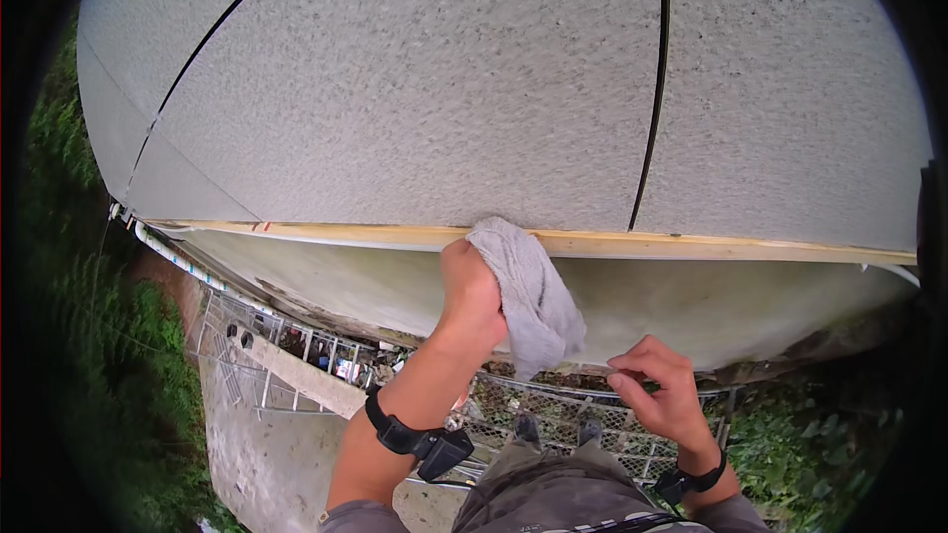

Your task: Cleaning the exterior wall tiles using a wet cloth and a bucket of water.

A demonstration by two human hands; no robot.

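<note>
My left hand [472,283] is closed on a pale grey cloth [535,303], with its top against the yellowish wooden strip [629,244] along the lower edge of a large speckled grey wall panel [415,104]. The cloth hangs down in folds to the right of that hand and hides part of the strip; the fingertips are out of sight. To the lower right, my right hand [655,389] is held in the air with thumb and fingers apart and nothing between them. Black straps with small devices are on both forearms.
Beneath my feet is a metal mesh scaffold platform [503,400]. Below the strip is a smooth pale wall [666,303]. A white pipe [178,260], scaffold frames [296,344], a plank [311,381] and concrete ground [274,451] lie at the lower left. Black vertical joints divide the panels.
</note>
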